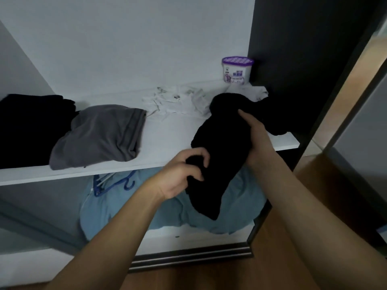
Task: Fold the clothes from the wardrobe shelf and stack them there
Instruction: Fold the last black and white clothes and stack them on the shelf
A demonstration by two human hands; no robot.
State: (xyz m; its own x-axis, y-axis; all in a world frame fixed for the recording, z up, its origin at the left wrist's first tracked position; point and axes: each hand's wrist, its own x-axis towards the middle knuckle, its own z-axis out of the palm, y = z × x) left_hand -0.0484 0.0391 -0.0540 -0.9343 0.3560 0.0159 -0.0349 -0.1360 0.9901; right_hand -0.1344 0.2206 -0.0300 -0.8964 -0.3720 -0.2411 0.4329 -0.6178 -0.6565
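On shelf point(167, 135) beside black garment point(226, 143): white shirt point(178, 101), tub point(237, 70).

On the shelf point(167, 130) I count four garments: a black garment at the left point(31, 126), a black garment at the right point(226, 139), one grey garment point(100, 135) and one white garment point(178, 101). One purple-lidded tub point(237, 70). Below, one blue bundle point(125, 206); blue hangers point(109, 183), number unclear to me. Two grips: left grip point(180, 176), right grip point(257, 137).

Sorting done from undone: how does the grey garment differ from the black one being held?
The grey garment lies on the shelf, untouched; the black garment hangs over its edge, gripped by the left hand and right hand. Both are rumpled cloth.
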